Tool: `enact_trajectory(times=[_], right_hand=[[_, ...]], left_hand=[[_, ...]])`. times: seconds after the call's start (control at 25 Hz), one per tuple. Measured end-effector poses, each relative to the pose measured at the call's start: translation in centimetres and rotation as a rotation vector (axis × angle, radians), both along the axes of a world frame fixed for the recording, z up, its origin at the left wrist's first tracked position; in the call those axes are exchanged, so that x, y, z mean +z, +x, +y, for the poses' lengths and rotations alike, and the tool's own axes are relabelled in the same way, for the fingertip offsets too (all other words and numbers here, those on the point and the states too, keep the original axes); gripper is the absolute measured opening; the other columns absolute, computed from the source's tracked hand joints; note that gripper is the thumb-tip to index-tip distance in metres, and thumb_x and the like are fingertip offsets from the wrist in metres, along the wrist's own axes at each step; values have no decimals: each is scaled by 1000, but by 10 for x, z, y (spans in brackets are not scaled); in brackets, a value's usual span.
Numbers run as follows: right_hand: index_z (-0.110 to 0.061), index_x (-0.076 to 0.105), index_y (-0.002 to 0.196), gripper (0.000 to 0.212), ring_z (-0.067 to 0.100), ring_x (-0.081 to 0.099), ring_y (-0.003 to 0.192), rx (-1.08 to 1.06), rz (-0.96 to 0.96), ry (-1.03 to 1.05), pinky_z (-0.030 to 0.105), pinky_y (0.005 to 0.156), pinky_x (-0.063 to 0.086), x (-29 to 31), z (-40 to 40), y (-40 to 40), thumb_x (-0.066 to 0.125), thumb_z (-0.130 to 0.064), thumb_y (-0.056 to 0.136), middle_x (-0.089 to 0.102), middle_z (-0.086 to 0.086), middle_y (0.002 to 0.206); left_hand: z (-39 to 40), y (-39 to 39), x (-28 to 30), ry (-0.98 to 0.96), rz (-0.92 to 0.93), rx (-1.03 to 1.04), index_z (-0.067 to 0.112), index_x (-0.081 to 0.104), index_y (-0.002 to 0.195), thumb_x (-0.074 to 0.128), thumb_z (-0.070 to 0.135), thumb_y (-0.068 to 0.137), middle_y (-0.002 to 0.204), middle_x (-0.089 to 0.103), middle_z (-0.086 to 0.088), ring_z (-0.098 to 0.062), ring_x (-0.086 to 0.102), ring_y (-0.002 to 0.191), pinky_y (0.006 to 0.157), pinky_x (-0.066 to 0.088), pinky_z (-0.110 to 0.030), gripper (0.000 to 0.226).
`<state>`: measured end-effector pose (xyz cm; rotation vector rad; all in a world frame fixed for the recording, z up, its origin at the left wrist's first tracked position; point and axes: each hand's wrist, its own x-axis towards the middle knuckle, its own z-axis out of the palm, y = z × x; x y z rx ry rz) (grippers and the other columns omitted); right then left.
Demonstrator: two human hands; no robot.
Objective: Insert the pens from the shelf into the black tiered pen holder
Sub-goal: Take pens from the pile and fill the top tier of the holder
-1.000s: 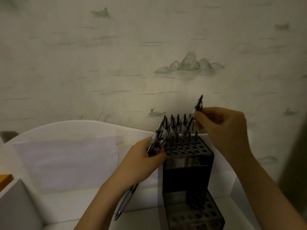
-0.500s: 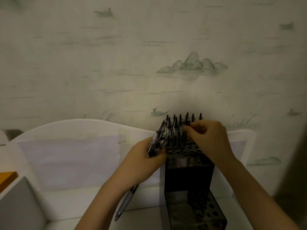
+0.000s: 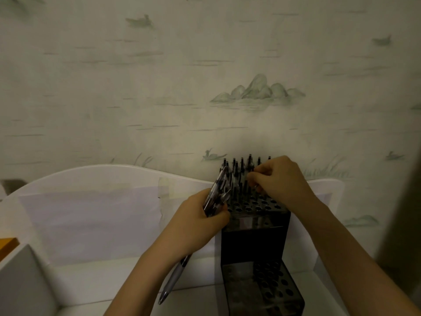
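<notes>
The black tiered pen holder (image 3: 255,242) stands on the white shelf (image 3: 95,281), its tall upper tier and low front tier both full of round holes. Several pens (image 3: 241,166) stand in the back rows of the upper tier. My left hand (image 3: 198,222) grips a bundle of pens (image 3: 216,192) beside the holder's left edge; one pen tip sticks out below the hand. My right hand (image 3: 280,181) hovers over the upper tier with curled fingers pinching a pen that is pushed down among the standing ones.
A white curved back panel (image 3: 91,179) rises behind the shelf, against a pale wall with painted hills and birds. A white divider (image 3: 25,277) and an orange object (image 3: 8,244) sit at the far left.
My right hand came down from holding a pen raised above the holder and lowered it into the upper tier. The left hand kept its bundle still.
</notes>
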<state>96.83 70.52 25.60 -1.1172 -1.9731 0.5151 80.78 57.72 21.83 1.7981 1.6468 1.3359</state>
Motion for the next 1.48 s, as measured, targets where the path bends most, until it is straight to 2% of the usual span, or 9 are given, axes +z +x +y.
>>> enact_trajectory(times=[0.2, 0.36, 0.44, 0.64, 0.84, 1.04, 1.16, 1.36, 1.48], right_hand=[[-13, 76, 74, 18, 17, 69, 62, 41, -131, 8, 21, 64, 56, -5, 2, -7, 70, -24, 87, 72, 4, 67], [-13, 77, 81, 15, 6, 62, 61, 17, -118, 36, 5, 53, 42, -8, 0, -4, 72, -26, 85, 69, -2, 68], [-14, 77, 91, 17, 2, 60, 65, 6, -90, 54, 6, 60, 41, -12, -4, -3, 73, -28, 84, 71, -4, 80], [-21, 74, 86, 17, 1, 64, 65, -2, 162, 165, 8, 63, 50, -14, -28, 15, 80, -31, 75, 69, -11, 71], [-20, 77, 86, 10, 8, 71, 73, 356, 309, -277, 21, 68, 55, -21, -56, 9, 76, -24, 77, 75, -4, 77], [-15, 79, 84, 19, 34, 68, 80, 339, 540, -386, 40, 76, 59, -24, -54, 2, 77, -27, 70, 75, 12, 81], [-9, 76, 87, 10, 26, 68, 76, 332, 710, -402, 32, 70, 58, -13, -49, 3, 71, -16, 81, 75, 12, 83], [-5, 71, 85, 10, 23, 72, 70, 229, 957, -152, 33, 69, 59, 19, -32, 24, 62, -4, 89, 74, 8, 74], [-8, 72, 89, 5, 20, 72, 68, 89, 751, 194, 35, 70, 60, 24, -22, 27, 69, -9, 86, 74, 5, 73]], left_hand=[[0, 1, -1, 2, -1, 4, 2, 58, 85, 62, 10, 86, 57, 49, 10, -4, 44, 51, 51, 40, -21, 9], [2, 2, -2, -9, -10, 14, 4, 59, 85, 62, 11, 86, 58, 51, 10, -2, 44, 49, 49, 39, -18, 8], [4, 4, -3, -10, -13, 12, 5, 59, 84, 62, 11, 85, 58, 51, 11, 0, 44, 47, 47, 37, -15, 6], [6, 4, -3, -11, -27, 9, 8, 60, 82, 63, 11, 84, 55, 52, 14, 2, 44, 47, 47, 37, -12, 5], [8, 11, 2, -15, -6, -12, 10, 61, 80, 65, 9, 81, 55, 53, 10, 1, 45, 47, 49, 38, -13, 3], [14, 15, 10, -38, -32, -9, 8, 61, 79, 64, 10, 81, 50, 51, 11, 2, 44, 43, 47, 39, -15, 4], [16, 13, 13, -51, -56, -14, 1, 59, 81, 63, 11, 84, 48, 48, 11, -1, 42, 40, 48, 38, -21, 11], [14, 5, 11, -39, -65, -5, 4, 58, 81, 61, 11, 88, 52, 47, 9, -2, 40, 40, 47, 37, -22, 10], [18, 1, 13, 10, -44, 34, 8, 61, 81, 62, 12, 88, 48, 49, 15, 1, 41, 41, 52, 37, -23, 8]])
